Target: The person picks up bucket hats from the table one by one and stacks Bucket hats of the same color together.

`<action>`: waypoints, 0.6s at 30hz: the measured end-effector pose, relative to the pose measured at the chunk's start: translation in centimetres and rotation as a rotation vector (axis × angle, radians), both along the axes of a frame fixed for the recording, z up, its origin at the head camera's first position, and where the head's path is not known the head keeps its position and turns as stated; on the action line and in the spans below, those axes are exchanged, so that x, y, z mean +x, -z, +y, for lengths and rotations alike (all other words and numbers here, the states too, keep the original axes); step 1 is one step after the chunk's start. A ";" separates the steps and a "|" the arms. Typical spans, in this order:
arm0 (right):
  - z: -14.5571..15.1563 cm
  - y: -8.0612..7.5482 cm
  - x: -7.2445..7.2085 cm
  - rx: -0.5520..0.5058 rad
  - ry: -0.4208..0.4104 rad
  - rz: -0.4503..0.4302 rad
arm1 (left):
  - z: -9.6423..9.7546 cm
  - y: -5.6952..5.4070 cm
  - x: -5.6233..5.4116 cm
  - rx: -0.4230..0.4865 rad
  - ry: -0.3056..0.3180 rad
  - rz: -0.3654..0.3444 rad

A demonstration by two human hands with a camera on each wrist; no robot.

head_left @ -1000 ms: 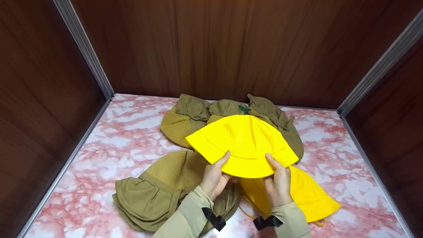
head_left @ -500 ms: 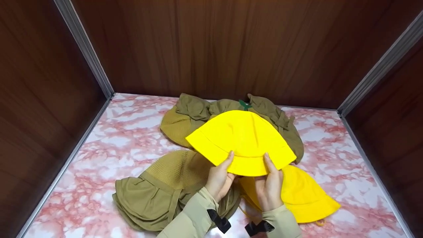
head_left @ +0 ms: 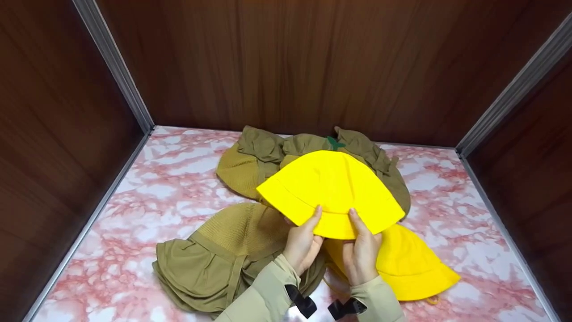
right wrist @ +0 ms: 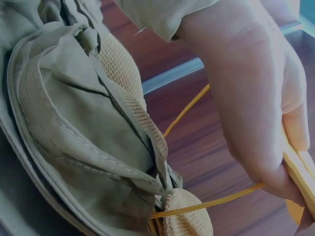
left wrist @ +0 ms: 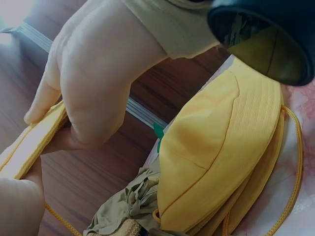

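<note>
Yellow hat (head_left: 333, 185) w/ green leaf (head_left: 334, 144), brim (head_left: 335, 225) in hands (head_left: 303, 246)

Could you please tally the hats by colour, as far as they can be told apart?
Yellow: at least 2 (held hat, lying hat)
Khaki: at least 3 (front hat, back left hat, back right hat)
Total: at least 5; overlaps may hide more.

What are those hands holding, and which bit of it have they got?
A yellow hat, held by its brim: the left hand and the right hand both pinch the near edge.
</note>
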State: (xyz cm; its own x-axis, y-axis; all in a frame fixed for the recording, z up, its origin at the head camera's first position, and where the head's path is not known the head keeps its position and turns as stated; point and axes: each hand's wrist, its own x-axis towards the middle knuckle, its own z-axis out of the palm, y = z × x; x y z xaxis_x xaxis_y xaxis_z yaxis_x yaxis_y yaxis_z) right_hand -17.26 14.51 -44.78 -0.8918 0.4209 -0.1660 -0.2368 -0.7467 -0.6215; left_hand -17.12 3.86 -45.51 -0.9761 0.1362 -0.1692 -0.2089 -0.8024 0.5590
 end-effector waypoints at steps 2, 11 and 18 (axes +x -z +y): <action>0.1 0.1 0.0 0.014 0.009 -0.009 | 0.1 -0.1 0.0 0.007 -0.001 0.001; 0.8 0.0 0.2 0.039 0.014 -0.004 | -0.3 0.0 0.0 0.004 0.037 -0.001; 1.4 -0.3 0.4 0.036 -0.009 -0.045 | -0.7 -0.1 -0.1 0.025 0.062 0.014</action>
State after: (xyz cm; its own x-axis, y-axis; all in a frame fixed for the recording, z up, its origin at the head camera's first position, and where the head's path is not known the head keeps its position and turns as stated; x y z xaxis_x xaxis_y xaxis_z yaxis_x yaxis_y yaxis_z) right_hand -16.90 15.93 -44.46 -0.8873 0.4197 -0.1910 -0.2014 -0.7253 -0.6583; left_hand -17.26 3.17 -45.37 -0.9680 0.2004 -0.1514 -0.2508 -0.8019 0.5423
